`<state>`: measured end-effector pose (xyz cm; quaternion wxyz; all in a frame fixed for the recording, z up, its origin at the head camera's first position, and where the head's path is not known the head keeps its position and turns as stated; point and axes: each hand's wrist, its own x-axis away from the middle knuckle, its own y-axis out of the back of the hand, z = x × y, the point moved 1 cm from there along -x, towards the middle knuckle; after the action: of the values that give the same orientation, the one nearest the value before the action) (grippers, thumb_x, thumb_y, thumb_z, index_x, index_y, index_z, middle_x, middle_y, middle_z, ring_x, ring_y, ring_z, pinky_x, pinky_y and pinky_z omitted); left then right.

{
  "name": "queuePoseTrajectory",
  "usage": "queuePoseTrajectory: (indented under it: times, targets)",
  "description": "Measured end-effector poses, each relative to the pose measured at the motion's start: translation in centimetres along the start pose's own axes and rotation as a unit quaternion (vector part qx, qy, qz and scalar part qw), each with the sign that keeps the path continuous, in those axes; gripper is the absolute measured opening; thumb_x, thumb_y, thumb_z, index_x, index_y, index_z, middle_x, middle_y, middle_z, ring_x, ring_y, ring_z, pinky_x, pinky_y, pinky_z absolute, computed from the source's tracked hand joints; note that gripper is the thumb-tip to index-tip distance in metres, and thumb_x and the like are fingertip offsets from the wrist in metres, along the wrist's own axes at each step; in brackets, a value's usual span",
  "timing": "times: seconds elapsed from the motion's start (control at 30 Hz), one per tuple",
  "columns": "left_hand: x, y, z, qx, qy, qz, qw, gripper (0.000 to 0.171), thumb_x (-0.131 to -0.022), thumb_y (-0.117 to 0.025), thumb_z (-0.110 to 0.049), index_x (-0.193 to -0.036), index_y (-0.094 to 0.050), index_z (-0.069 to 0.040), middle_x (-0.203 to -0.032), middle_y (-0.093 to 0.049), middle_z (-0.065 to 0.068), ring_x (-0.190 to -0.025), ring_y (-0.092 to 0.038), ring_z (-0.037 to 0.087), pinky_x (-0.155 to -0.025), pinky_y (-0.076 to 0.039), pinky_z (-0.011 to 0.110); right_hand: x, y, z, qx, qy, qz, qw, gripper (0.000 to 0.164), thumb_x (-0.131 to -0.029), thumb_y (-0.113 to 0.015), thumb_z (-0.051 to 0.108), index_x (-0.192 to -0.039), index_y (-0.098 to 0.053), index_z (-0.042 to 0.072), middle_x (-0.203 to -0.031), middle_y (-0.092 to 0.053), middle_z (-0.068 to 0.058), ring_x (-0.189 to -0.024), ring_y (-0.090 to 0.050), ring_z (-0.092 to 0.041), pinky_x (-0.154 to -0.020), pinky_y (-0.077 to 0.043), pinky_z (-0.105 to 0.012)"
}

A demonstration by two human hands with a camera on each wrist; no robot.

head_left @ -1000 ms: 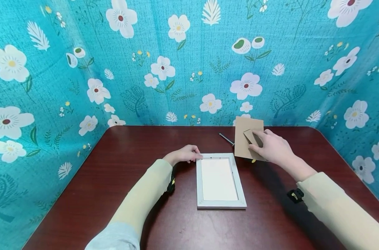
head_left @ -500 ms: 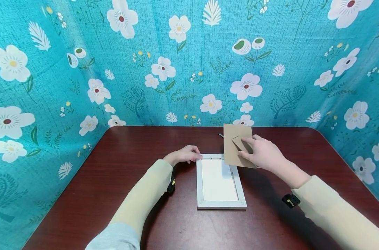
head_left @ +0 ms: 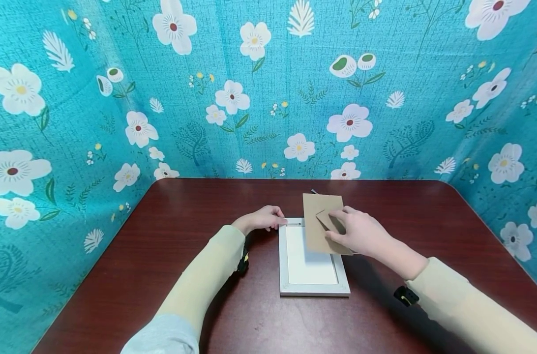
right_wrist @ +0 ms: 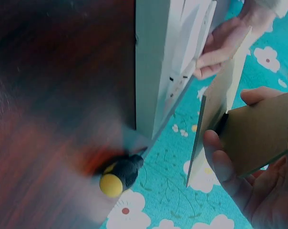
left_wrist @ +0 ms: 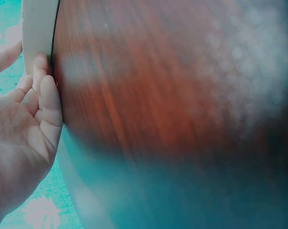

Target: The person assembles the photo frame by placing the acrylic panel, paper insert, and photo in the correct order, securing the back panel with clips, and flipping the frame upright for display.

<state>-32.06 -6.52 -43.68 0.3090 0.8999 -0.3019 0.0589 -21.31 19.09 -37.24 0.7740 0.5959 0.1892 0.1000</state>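
Observation:
A white picture frame (head_left: 283, 260) lies face down on the table, with a plain white sheet (head_left: 308, 268) in its opening. My left hand (head_left: 261, 219) holds the frame's far left corner, thumb on top and fingers against the side. Above the frame's right half, a brown backing board (head_left: 313, 231) hangs tilted, apart from the frame. My right hand (head_left: 361, 233) pinches the board by its fold-out stand leg (right_wrist: 258, 131). The board hides the frame's far right corner from the head view.
A screwdriver (right_wrist: 120, 176) with a black and yellow handle lies on the table behind the board; only its tip (head_left: 313, 191) shows in the head view. A blue flowered curtain (head_left: 268, 88) rises behind the dark red table (head_left: 197, 201).
My right hand has carried the backing board left and nearer, from beside the frame to over it. The board now covers most of the screwdriver in the head view. My left hand stays put.

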Motion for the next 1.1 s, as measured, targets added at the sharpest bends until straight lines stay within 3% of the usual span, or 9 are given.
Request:
queuePoseTrajectory:
  times: [0.17, 0.33, 0.6, 0.8, 1.1]
  targets:
    - [0.0, 0.0, 0.1, 0.008, 0.000, -0.002, 1.0000, 0.014, -0.097, -0.057, -0.019, -0.098, -0.058, -0.006, -0.077, -0.056, 0.006, -0.070, -0.051, 0.016, -0.062, -0.046, 0.026, 0.4, -0.6, 0.7, 0.004, 0.014, 0.006, 1.000, 0.054, -0.081, -0.077, 0.035, -0.121, -0.064, 0.001, -0.103, -0.064, -0.016, -0.075, -0.063, -0.022, -0.062, -0.053, -0.038]
    - [0.0, 0.1, 0.1, 0.010, 0.001, -0.001, 1.0000, 0.013, -0.097, -0.057, -0.019, -0.098, -0.059, -0.006, -0.079, -0.057, 0.006, -0.071, -0.051, 0.017, -0.064, -0.047, 0.027, 0.9, -1.0, 1.5, 0.014, 0.024, 0.022, 0.999, 0.053, -0.081, -0.078, 0.037, -0.119, -0.065, 0.003, -0.108, -0.065, -0.015, -0.090, -0.065, -0.026, -0.074, -0.055, -0.044]
    - [0.0, 0.0, 0.2, 0.007, -0.002, -0.004, 1.0000, 0.013, -0.097, -0.057, -0.019, -0.098, -0.059, -0.006, -0.078, -0.057, 0.006, -0.070, -0.051, 0.016, -0.063, -0.047, 0.026, 1.5, -1.5, 2.7, 0.021, 0.047, 0.060, 0.997, 0.048, -0.080, -0.079, 0.036, -0.116, -0.066, 0.007, -0.104, -0.065, -0.010, -0.081, -0.062, -0.017, -0.066, -0.054, -0.036]
    - [-0.1, 0.0, 0.3, 0.004, -0.004, -0.007, 1.0000, 0.013, -0.097, -0.057, -0.019, -0.097, -0.060, -0.006, -0.079, -0.057, 0.006, -0.070, -0.051, 0.016, -0.062, -0.047, 0.026, 1.7, -1.8, 3.4, 0.018, 0.048, 0.073, 0.996, 0.048, -0.079, -0.079, 0.037, -0.115, -0.067, 0.006, -0.098, -0.063, -0.007, -0.069, -0.052, -0.011, -0.053, -0.043, -0.025]
    - [0.1, -0.1, 0.1, 0.005, -0.009, -0.006, 0.9999, 0.011, -0.098, -0.055, -0.015, -0.096, -0.059, -0.005, -0.076, -0.055, 0.005, -0.068, -0.050, 0.015, -0.059, -0.045, 0.025, 1.8, -2.4, 4.1, 0.010, 0.032, 0.094, 0.995, 0.046, -0.081, -0.077, 0.038, -0.113, -0.067, 0.007, -0.092, -0.061, -0.003, -0.066, -0.047, -0.010, -0.052, -0.040, -0.026]
